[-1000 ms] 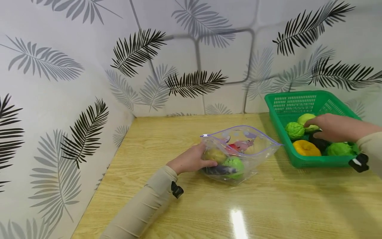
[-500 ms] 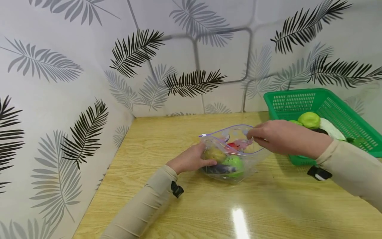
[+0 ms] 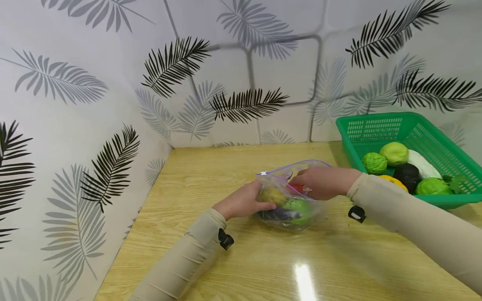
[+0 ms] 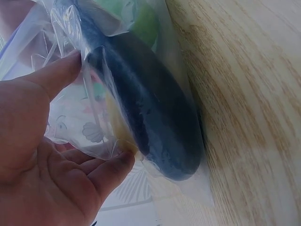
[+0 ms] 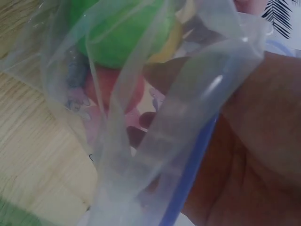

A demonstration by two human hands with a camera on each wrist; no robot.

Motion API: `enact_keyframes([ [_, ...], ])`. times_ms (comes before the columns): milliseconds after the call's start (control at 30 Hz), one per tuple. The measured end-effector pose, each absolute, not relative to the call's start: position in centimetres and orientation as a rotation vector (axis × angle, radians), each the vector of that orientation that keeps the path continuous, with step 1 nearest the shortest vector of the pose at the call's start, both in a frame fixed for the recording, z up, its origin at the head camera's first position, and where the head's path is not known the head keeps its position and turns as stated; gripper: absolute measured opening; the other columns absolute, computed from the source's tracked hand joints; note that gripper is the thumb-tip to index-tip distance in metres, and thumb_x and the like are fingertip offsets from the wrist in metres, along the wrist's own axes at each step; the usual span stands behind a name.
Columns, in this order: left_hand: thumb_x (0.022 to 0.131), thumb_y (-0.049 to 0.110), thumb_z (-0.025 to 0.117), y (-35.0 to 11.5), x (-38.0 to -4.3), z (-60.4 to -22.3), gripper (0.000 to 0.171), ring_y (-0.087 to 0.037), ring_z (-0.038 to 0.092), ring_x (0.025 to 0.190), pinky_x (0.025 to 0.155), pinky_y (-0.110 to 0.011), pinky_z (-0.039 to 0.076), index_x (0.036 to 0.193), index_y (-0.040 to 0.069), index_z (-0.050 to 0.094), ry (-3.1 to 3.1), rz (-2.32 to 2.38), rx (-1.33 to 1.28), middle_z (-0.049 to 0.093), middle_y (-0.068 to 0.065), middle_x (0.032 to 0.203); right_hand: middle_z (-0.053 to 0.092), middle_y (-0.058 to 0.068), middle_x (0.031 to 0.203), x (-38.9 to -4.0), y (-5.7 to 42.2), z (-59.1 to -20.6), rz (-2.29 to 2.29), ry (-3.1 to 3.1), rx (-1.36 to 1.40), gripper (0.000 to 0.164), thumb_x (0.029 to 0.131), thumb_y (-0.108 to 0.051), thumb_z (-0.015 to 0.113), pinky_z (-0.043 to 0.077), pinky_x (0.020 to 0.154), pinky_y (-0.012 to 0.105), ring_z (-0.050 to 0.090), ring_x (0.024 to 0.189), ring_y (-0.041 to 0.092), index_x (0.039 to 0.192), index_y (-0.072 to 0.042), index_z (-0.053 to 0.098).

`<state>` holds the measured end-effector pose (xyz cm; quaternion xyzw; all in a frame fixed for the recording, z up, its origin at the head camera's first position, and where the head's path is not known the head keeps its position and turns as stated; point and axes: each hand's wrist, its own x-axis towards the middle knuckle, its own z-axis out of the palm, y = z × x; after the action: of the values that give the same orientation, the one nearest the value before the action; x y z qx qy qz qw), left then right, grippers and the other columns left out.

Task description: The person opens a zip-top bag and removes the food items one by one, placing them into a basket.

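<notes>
A clear zip bag [image 3: 318, 209] with a purple-edged mouth lies on the table, several toy fruits and vegetables inside. Through its film show a dark eggplant [image 4: 146, 103], a green round piece [image 5: 122, 33], a yellowish one [image 3: 273, 195] and a red one [image 5: 113, 89]. My left hand [image 3: 244, 202] grips the bag's left side, thumb in front by the eggplant and fingers behind. My right hand [image 3: 320, 182] reaches through the open mouth. Its fingers [image 5: 164, 73] are spread behind the film, close to the red piece, with nothing seen between them; the film partly veils them.
A green basket [image 3: 350, 152] stands at the back right. In it lie a crinkled green ball [image 3: 374, 163], a yellow-green fruit [image 3: 394, 153], a white piece [image 3: 423, 164], a dark one [image 3: 407, 176] and others. A patterned wall [image 3: 241, 71] closes off the back.
My right hand has come from over the basket leftward to the bag and gone into its mouth, with nothing visible in it. The left hand keeps its hold on the bag.
</notes>
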<state>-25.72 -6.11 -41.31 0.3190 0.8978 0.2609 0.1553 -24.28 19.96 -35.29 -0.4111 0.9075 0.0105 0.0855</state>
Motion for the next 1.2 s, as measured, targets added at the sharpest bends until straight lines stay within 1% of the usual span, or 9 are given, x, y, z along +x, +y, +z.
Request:
enact_keyframes([
  [133,0.093,0.049,0.069,-6.0,-25.8,-41.3,0.067,-0.020,0.057,0.126,0.102,-0.037,0.048,0.145,0.019,0.039,2.578,0.759,0.940,0.060,-0.008,0.134,0.067,0.014,0.117,-24.7,20.0,-35.9,0.058,2.718,-1.191,0.045,0.089,-0.003,0.071,0.055,0.089,0.046,0.067,0.096,0.030,0.132,-0.005,0.061],
  [200,0.093,0.049,0.070,-6.0,-25.8,-41.3,0.070,-0.020,0.056,0.128,0.103,-0.038,0.047,0.147,0.019,0.037,2.578,0.770,0.942,0.060,-0.010,0.136,0.066,0.015,0.118,-24.7,19.9,-36.3,0.066,2.713,-1.190,0.046,0.087,0.003,0.070,0.056,0.085,0.044,0.067,0.091,0.029,0.131,-0.006,0.062],
  [400,0.092,0.049,0.071,-6.2,-25.4,-41.6,0.074,-0.012,0.061,0.103,0.087,-0.032,0.049,0.146,0.014,0.035,2.562,0.765,0.918,0.064,-0.002,0.114,0.063,0.018,0.118,-24.6,19.6,-37.3,0.198,2.691,-1.180,0.047,0.087,0.002,0.072,0.057,0.071,0.037,0.063,0.075,0.021,0.131,-0.010,0.060],
  [467,0.092,0.048,0.071,-6.2,-25.4,-41.6,0.071,-0.010,0.061,0.095,0.082,-0.031,0.048,0.144,0.014,0.037,2.547,0.774,0.911,0.064,0.001,0.108,0.062,0.018,0.122,-24.7,19.4,-37.6,0.243,2.697,-1.169,0.047,0.089,-0.002,0.072,0.058,0.079,0.041,0.065,0.082,0.022,0.133,-0.010,0.058],
  [600,0.093,0.048,0.070,-6.2,-25.4,-41.5,0.068,-0.007,0.060,0.087,0.078,-0.029,0.048,0.143,0.015,0.038,2.526,0.773,0.907,0.063,0.004,0.103,0.062,0.016,0.132,-24.8,19.1,-37.8,0.220,2.706,-1.125,0.045,0.093,-0.005,0.069,0.051,0.098,0.053,0.066,0.111,0.029,0.135,-0.009,0.054],
  [700,0.093,0.048,0.070,-6.1,-25.5,-41.4,0.066,-0.008,0.059,0.085,0.076,-0.029,0.047,0.141,0.014,0.039,2.530,0.761,0.913,0.062,0.003,0.101,0.060,0.017,0.136,-24.9,19.0,-37.8,0.213,2.718,-1.086,0.045,0.096,-0.008,0.066,0.048,0.102,0.056,0.063,0.119,0.032,0.139,-0.009,0.051],
  [900,0.092,0.050,0.071,-5.9,-25.5,-41.6,0.071,-0.009,0.059,0.096,0.083,-0.029,0.048,0.143,0.012,0.038,2.556,0.771,0.926,0.062,0.000,0.108,0.062,0.021,0.126,-25.2,19.0,-38.3,0.292,2.800,-1.143,0.033,0.095,-0.008,0.067,0.056,0.090,0.051,0.067,0.106,0.035,0.128,-0.009,0.061],
  [1033,0.093,0.050,0.070,-6.0,-25.5,-41.8,0.066,-0.009,0.059,0.100,0.085,-0.029,0.048,0.142,0.016,0.041,2.541,0.790,0.947,0.062,0.002,0.114,0.065,0.014,0.108,-25.2,19.1,-38.6,0.266,2.837,-1.186,0.023,0.094,-0.010,0.069,0.058,0.080,0.045,0.067,0.088,0.029,0.116,-0.007,0.061],
  [1200,0.094,0.048,0.069,-6.2,-25.5,-41.6,0.064,-0.009,0.059,0.104,0.089,-0.031,0.048,0.144,0.020,0.041,2.540,0.799,0.963,0.062,0.003,0.119,0.062,0.007,0.095,-25.2,19.1,-37.6,0.174,2.884,-1.184,0.027,0.091,-0.011,0.072,0.056,0.074,0.040,0.062,0.080,0.023,0.113,-0.006,0.058],
])
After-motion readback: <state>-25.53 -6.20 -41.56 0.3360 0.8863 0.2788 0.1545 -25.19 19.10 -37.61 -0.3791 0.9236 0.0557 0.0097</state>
